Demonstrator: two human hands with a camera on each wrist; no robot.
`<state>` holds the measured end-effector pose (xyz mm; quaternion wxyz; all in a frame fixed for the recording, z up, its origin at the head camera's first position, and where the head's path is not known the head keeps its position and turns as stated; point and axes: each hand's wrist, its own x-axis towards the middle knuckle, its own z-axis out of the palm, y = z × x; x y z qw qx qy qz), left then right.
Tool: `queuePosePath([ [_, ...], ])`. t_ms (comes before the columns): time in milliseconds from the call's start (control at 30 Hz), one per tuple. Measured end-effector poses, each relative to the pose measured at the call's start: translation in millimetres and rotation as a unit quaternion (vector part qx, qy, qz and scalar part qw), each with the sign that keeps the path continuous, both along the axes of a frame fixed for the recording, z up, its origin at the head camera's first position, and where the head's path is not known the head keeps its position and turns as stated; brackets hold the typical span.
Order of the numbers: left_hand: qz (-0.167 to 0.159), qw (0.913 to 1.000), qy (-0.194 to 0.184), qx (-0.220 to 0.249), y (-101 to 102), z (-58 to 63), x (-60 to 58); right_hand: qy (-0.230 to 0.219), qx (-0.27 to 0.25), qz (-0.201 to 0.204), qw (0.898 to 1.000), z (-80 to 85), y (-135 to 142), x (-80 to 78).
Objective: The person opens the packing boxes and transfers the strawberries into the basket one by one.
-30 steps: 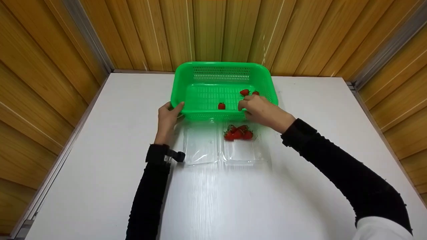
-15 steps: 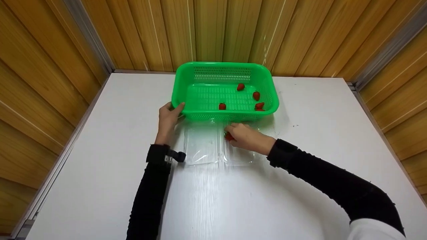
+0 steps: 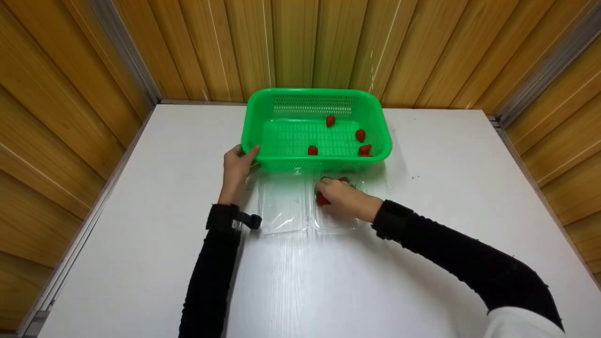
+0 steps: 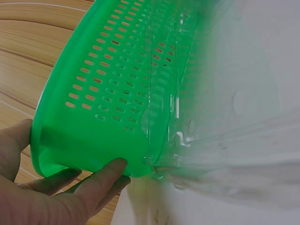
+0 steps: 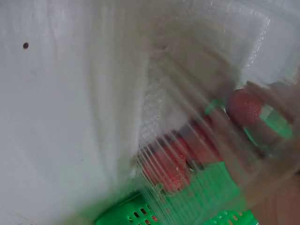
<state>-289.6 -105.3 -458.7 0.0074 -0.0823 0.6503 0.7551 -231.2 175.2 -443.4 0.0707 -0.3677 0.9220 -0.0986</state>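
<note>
My left hand (image 3: 237,171) grips the front left corner of a green plastic basket (image 3: 300,158), thumb over the rim. In the left wrist view, the fingers (image 4: 101,180) of that hand lie against the basket's outer wall (image 4: 89,136). My right hand (image 3: 342,197) is inside the right half of a clear plastic clamshell box (image 3: 284,206), holding a strawberry (image 3: 322,200). The right wrist view, seen through clear plastic, shows the held strawberry (image 5: 244,107) at the fingers, with other strawberries (image 5: 168,166) close by. The hand partly hides the berries in the box.
Several strawberries lie in the basket, one near the back (image 3: 330,121) and one at the front (image 3: 312,150). The clamshell's left half lies open beside the filled half. A white table (image 3: 291,286) bears everything, and a wood-panelled wall (image 3: 291,42) stands behind the basket.
My right hand has come from the basket down into the clamshell's right half with a strawberry, then shifted slightly lower. A strawberry in the basket has rolled left. My left hand stays put.
</note>
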Motion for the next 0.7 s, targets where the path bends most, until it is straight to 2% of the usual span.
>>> queuePosePath([
  [100,-0.005,1.0,0.006,-0.002,0.1,0.1,0.8,0.005,0.002,0.007,1.0,-1.9,0.7,-0.5],
  [333,0.001,0.9999,0.008,-0.011,1.6,-1.0,0.3,-0.018,-0.008,0.001,1.0,0.5,2.6,-1.1],
  [700,0.004,0.9997,0.008,-0.023,0.0,-0.8,-0.6,-0.012,-0.053,0.019,0.998,12.4,4.6,-3.5],
])
